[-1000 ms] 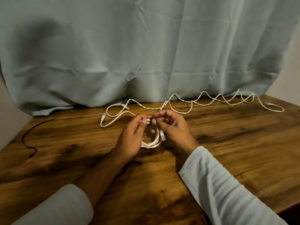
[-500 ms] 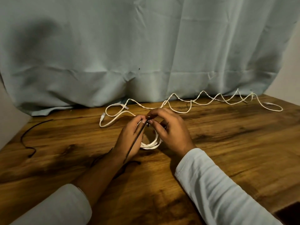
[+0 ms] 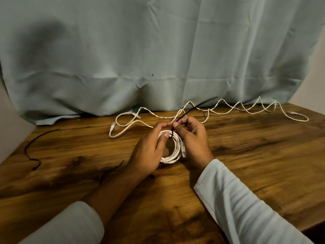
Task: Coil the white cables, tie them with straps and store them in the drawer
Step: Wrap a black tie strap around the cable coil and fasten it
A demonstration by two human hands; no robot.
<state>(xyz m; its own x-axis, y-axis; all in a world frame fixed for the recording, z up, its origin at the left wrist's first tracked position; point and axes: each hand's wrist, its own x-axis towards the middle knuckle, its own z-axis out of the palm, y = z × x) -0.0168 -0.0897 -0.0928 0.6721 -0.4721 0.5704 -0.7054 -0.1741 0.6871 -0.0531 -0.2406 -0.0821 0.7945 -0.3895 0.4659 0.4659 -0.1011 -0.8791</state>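
Hands (image 3: 147, 150) (image 3: 193, 140) on coil (image 3: 171, 158), strap (image 3: 193, 109); loose cable (image 3: 228, 112), spare straps (image 3: 33, 147).

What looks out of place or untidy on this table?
Nothing damaged or spilled. One white cable sprawls uncoiled, kinked in zigzags, along the curtain; a spare black strap lies loose near the table's left edge.
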